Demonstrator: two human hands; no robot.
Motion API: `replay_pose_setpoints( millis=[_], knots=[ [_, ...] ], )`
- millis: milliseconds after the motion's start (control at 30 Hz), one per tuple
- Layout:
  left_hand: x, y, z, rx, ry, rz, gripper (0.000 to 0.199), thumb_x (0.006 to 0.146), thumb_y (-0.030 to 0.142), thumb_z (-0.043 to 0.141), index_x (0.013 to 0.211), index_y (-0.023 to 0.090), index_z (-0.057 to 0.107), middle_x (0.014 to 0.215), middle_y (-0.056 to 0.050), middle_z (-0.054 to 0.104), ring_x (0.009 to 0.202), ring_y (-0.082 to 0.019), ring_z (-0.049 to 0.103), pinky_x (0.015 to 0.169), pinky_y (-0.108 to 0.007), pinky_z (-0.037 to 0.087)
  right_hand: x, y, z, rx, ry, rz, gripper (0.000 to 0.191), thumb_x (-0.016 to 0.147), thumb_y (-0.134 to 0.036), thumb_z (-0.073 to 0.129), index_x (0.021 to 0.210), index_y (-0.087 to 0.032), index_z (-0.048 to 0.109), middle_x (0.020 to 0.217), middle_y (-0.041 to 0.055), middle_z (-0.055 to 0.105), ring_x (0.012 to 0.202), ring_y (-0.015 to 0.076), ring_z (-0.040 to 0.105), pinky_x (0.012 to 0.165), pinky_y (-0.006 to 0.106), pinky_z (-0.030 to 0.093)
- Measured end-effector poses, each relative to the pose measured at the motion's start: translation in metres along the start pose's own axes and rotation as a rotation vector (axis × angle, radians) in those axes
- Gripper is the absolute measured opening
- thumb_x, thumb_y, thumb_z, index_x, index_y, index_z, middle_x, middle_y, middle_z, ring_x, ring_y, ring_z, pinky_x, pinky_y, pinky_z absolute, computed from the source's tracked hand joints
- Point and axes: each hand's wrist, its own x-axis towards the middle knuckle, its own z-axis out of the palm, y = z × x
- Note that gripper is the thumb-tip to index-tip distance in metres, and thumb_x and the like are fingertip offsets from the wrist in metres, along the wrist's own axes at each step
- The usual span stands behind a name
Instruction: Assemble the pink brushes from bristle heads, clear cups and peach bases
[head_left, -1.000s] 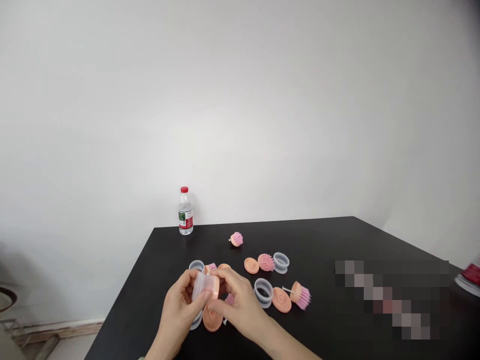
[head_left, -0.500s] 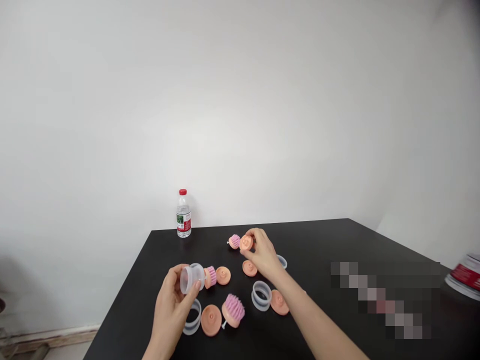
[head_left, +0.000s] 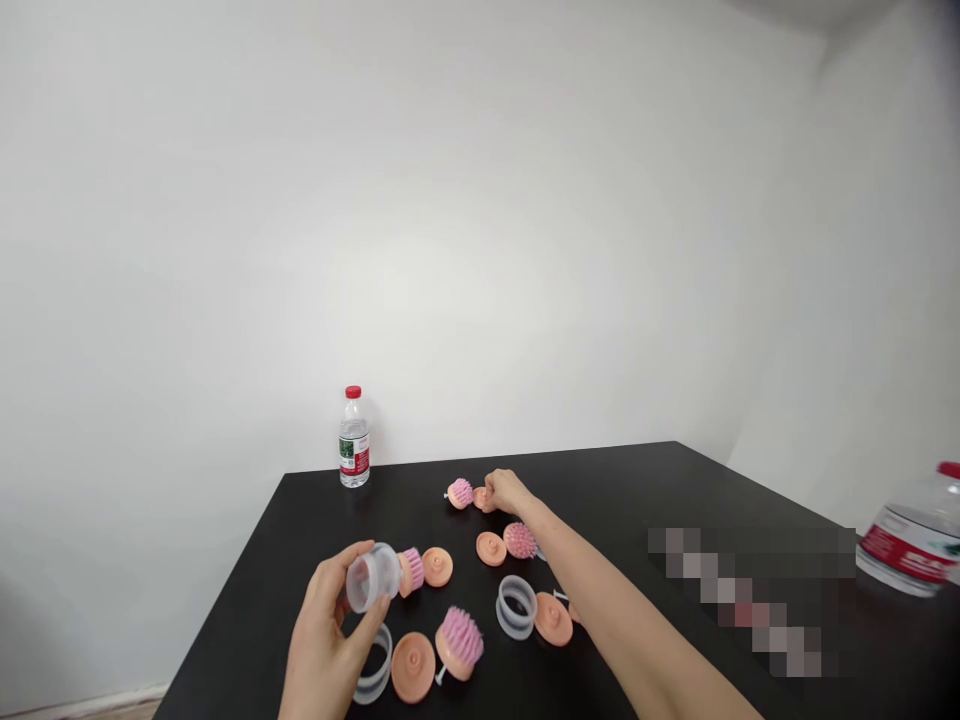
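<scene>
Our left hand grips a clear plastic ring; our right hand touches a peach brush base, grip unclear, and a firm pinch is called for.

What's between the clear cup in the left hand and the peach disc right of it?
Head view: a pink-bristled brush head sits between the clear cup and the peach disc.
</scene>
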Motion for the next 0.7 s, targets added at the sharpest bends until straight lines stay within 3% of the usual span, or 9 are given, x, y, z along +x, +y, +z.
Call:
replay_pose_setpoints(
  millis=[167, 267, 367, 433, 533, 600, 700],
  knots=[
    [-0.001, -0.002, 0.002, 0.055, -0.1, -0.022, 0.062, 0.065, 0.049, 0.082, 0.122, 0.028, 0.068, 0.109, -0.008, 0.065, 0.103, -0.032, 0.064, 0.08, -0.038, 0.056, -0.006, -0.002, -0.007, 0.04, 0.013, -0.067, 0.03, 0.097, -0.033, 0.062, 0.121, -0.017, 0.061, 0.123, 0.0079, 0.063, 0.103, 0.0236, 0.066, 0.087, 0.042, 0.057],
    [-0.007, 0.002, 0.009, 0.027, -0.037, -0.019, 0.066, 0.065, 0.049, 0.082, 0.124, 0.027, 0.062, 0.108, -0.007, 0.065, 0.096, -0.03, 0.068, 0.078, -0.038, 0.057, -0.022, -0.013, -0.015, 0.104, 0.075, -0.162, 0.024, 0.095, -0.029, 0.065, 0.115, -0.015, 0.064, 0.119, 0.0087, 0.065, 0.105, 0.0235, 0.065, 0.09, 0.043, 0.055],
    [-0.014, 0.007, 0.017, 0.045, 0.05, 0.022, 0.058, 0.068, 0.05, 0.079, 0.116, 0.024, 0.058, 0.102, -0.007, 0.067, 0.088, -0.029, 0.07, 0.075, -0.038, 0.056, -0.058, -0.04, -0.012, 0.209, 0.101, -0.354, 0.025, 0.088, -0.022, 0.071, 0.112, -0.016, 0.066, 0.113, 0.0085, 0.069, 0.107, 0.0219, 0.065, 0.094, 0.036, 0.053],
    [-0.017, 0.009, 0.019, 0.079, 0.051, 0.053, 0.053, 0.07, 0.049, 0.078, 0.111, 0.023, 0.058, 0.097, -0.007, 0.067, 0.084, -0.029, 0.07, 0.073, -0.039, 0.055, -0.091, -0.062, -0.004, 0.275, 0.052, -0.511, 0.044, 0.081, -0.023, 0.077, 0.123, -0.025, 0.063, 0.114, 0.003, 0.069, 0.102, 0.0187, 0.067, 0.085, 0.027, 0.056],
    [-0.017, 0.007, 0.016, 0.135, 0.022, 0.12, 0.045, 0.071, 0.045, 0.078, 0.105, 0.023, 0.059, 0.093, -0.006, 0.066, 0.081, -0.028, 0.068, 0.073, -0.039, 0.054, -0.138, -0.092, 0.007, 0.369, -0.014, -0.955, 0.05, 0.08, -0.024, 0.078, 0.127, -0.03, 0.062, 0.126, 0.004, 0.064, 0.112, 0.0217, 0.063, 0.088, 0.029, 0.054],
    [-0.015, 0.006, 0.012, 0.151, -0.019, 0.151, 0.042, 0.07, 0.041, 0.079, 0.102, 0.023, 0.06, 0.093, -0.006, 0.064, 0.083, -0.028, 0.067, 0.073, -0.039, 0.054, -0.155, -0.104, 0.011, 0.36, 0.067, -1.032, 0.051, 0.082, -0.022, 0.077, 0.13, -0.029, 0.061, 0.122, 0.0062, 0.066, 0.114, 0.0242, 0.06, 0.094, 0.035, 0.052],
    [-0.012, 0.004, 0.009, 0.132, -0.087, 0.127, 0.044, 0.067, 0.037, 0.083, 0.102, 0.022, 0.061, 0.097, -0.008, 0.064, 0.086, -0.029, 0.067, 0.074, -0.041, 0.056, -0.155, -0.108, 0.008, 0.322, 0.095, -0.984, 0.054, 0.077, -0.022, 0.082, 0.128, -0.025, 0.063, 0.113, 0.0073, 0.067, 0.109, 0.0247, 0.061, 0.092, 0.034, 0.051]
  ],
)
